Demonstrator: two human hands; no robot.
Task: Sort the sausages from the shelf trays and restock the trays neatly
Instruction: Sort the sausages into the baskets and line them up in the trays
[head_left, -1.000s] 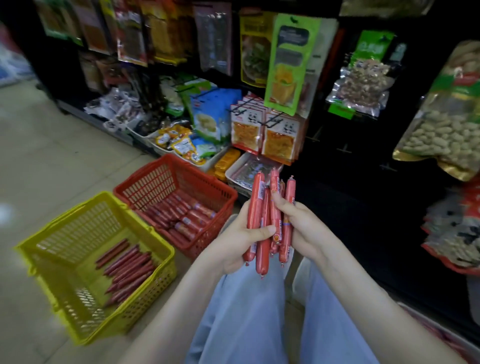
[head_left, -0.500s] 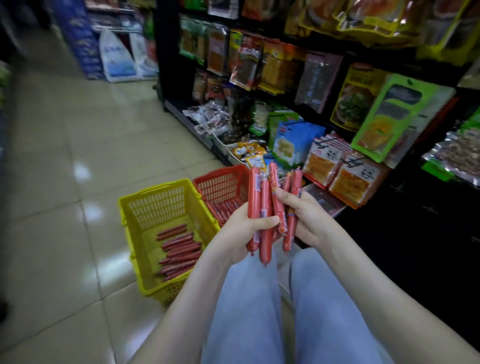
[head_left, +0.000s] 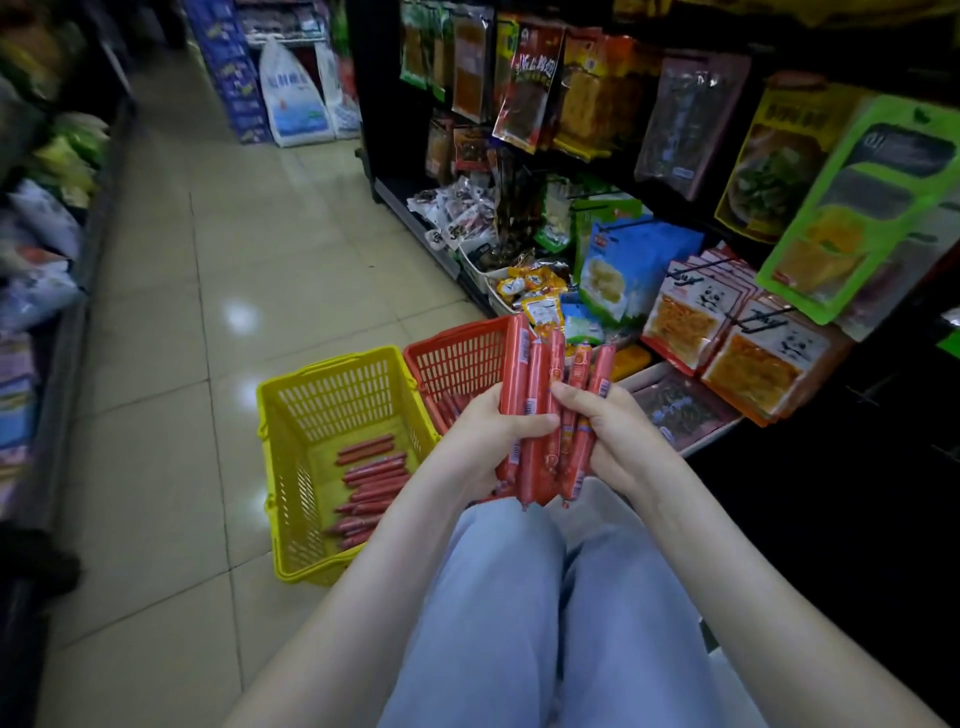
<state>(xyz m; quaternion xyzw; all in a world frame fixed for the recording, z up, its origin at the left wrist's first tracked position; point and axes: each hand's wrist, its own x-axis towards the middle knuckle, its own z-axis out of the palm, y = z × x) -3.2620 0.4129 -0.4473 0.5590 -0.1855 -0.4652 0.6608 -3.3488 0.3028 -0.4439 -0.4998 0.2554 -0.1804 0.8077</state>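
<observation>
I hold a bundle of several red wrapped sausages (head_left: 530, 384) upright above my knees. My left hand (head_left: 483, 441) grips the bundle from the left, thumb across the front. My right hand (head_left: 613, 431) holds it from the right, with a fingertip on the front sausages. A yellow basket (head_left: 291, 415) on the floor to the left has several sausages (head_left: 369, 478) lying in it. A red basket (head_left: 457, 358) stands behind it, partly hidden by my hands, with sausages in its bottom. A white shelf tray (head_left: 691, 410) sits low on the shelf to the right.
Dark shelving (head_left: 675, 156) with hanging snack packets runs along the right. Trays of small packets (head_left: 535, 291) line the bottom shelf. The tiled aisle floor (head_left: 234, 260) stretches ahead. More goods are stacked along the left edge (head_left: 41, 234). My legs in light blue trousers (head_left: 519, 623) fill the foreground.
The view has swung left and up, showing more of the aisle. The baskets now sit lower and closer to my hands. Both hands keep the same grip on the bundle.
</observation>
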